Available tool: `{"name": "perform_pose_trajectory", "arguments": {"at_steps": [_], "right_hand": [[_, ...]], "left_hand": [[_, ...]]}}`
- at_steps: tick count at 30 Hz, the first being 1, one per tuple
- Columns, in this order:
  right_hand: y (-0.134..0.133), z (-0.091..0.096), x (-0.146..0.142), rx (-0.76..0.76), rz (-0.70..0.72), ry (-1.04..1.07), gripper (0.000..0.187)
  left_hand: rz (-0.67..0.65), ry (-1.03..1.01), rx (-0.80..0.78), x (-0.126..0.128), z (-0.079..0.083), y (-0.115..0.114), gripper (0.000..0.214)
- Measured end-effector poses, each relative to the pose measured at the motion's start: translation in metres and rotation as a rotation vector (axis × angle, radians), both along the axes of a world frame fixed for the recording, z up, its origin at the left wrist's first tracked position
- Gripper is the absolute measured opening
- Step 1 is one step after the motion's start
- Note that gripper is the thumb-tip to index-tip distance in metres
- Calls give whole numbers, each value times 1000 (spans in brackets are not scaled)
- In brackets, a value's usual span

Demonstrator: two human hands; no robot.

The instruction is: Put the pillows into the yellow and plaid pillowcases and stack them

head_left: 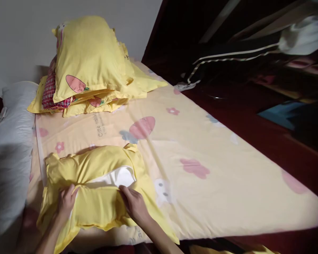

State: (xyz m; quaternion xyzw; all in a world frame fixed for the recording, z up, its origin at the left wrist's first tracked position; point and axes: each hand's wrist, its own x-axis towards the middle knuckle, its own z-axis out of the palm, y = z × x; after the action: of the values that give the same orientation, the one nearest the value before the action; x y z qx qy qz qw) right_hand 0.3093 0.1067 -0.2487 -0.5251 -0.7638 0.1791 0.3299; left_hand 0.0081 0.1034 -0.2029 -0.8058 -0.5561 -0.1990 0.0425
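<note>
A yellow pillowcase [100, 204] lies on the bed near me, with a white pillow [122, 176] showing through its opening. My left hand [66, 201] pinches the near edge of the opening on the left. Farther right along that same edge, my right hand [134, 203] grips the cloth between thumb and fingers. Most of the pillow is hidden inside the case. The fabric is wrinkled, and a loose flap spreads to the right toward the bed's front edge.
Yellow pillows [90, 60] with carrot prints are stacked at the bed's far end, with a red plaid cloth [50, 88] among them. A grey-white bolster [10, 158] runs along the left side. The patterned sheet [214, 197] covers the bed; dark floor lies to the right.
</note>
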Motion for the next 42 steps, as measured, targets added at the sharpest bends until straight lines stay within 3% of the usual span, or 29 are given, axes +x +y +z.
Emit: {"name": "perform_pose_trajectory", "arguments": {"at_steps": [2,4,8,10,12,15,17,19,22,24,27,30,32,34,37,39,42], "right_hand": [[-10,14,13,141,30,56,22],[-13,16,15,188,21,59,20],[-8,-2,5,-24,19,5,25],[-8,-7,10,-127,73,56,24],[-10,-4,27,-138,54,146,17],[2,-2,59,-55,-216,174,21],[24,-10,67,-59,-370,110,37],[53,-23,60,-132,-410,31,47],[87,-36,41,-215,-416,-64,36],[94,-33,39,-212,-429,-87,33],[77,-13,59,5,-367,-98,38],[42,4,78,386,-280,-117,40],[22,5,78,440,-184,-137,40],[13,-2,70,270,29,-189,40],[16,-15,64,-63,303,-272,43],[19,-16,73,-147,289,-263,43],[16,-4,100,-251,212,-125,45]], "left_hand": [[-91,8,27,-9,22,-11,32],[-118,48,47,-13,30,-18,31],[32,141,-120,-15,1,-27,35],[66,89,-232,-21,-13,-37,35],[86,-19,-283,-29,-14,-50,29],[135,-108,-218,-30,-1,-57,15],[163,-69,-152,-17,4,-46,27],[169,19,-150,1,0,-23,43],[172,79,-204,17,-14,18,41],[231,25,-167,10,-14,37,40],[276,-89,42,-23,9,38,40],[175,-107,267,-53,40,14,35],[94,-31,270,-59,48,-6,34],[1,81,113,-54,40,-24,32],[-83,196,-173,-42,12,-40,30],[-62,199,-198,-39,1,-48,30],[-33,195,-128,-38,8,-61,33]]}}
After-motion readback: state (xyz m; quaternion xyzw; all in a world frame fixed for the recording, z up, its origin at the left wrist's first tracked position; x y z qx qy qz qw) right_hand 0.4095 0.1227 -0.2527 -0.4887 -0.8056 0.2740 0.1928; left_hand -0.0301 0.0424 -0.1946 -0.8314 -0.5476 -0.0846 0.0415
